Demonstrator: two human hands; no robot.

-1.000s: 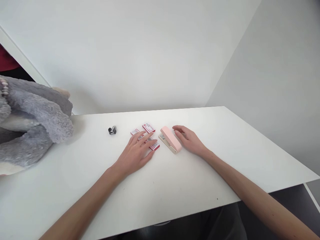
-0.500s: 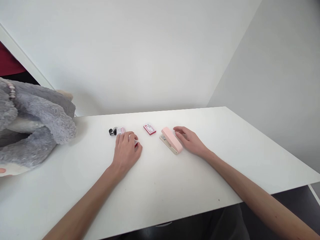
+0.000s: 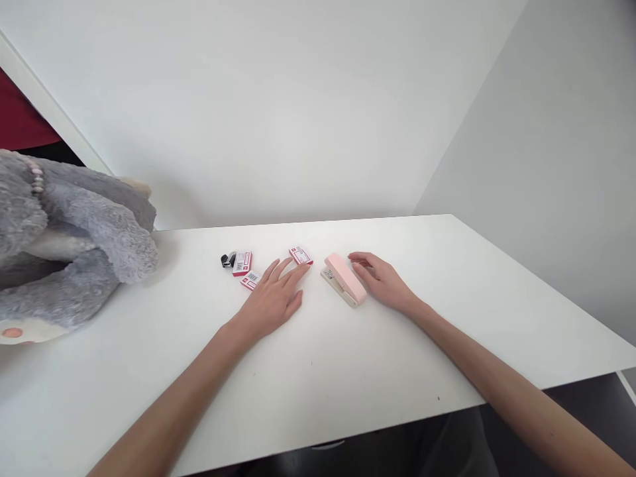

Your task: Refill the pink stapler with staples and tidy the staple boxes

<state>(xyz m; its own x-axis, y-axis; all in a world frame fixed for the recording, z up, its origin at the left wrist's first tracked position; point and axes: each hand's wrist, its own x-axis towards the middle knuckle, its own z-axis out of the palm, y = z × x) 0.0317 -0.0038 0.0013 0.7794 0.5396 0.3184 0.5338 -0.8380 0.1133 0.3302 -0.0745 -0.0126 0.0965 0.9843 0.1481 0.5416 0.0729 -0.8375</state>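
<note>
My left hand [image 3: 273,298] is open above the table, fingers spread, with its fingertips close to a small red-and-white box [image 3: 300,254]. A second such box [image 3: 250,280] lies partly covered by that hand. Just behind it sits a third box [image 3: 242,263], beside a small black and silver object [image 3: 228,260] whose kind I cannot make out. My right hand [image 3: 380,281] rests on the table along the right side of a pink stapler [image 3: 344,278]. Its fingers are loosely bent and not wrapped around the stapler; whether they touch it is unclear.
The white table [image 3: 348,371] backs onto a white wall [image 3: 288,119]. A large grey plush toy [image 3: 99,225] takes up the table's left end. The table's front edge runs below my forearms, and a grey wall [image 3: 556,159] stands at the right.
My left hand has let go of a red-and-white box, opened its fingers and shifted right toward the far box. My right hand stays beside the stapler. The view has shifted slightly.
</note>
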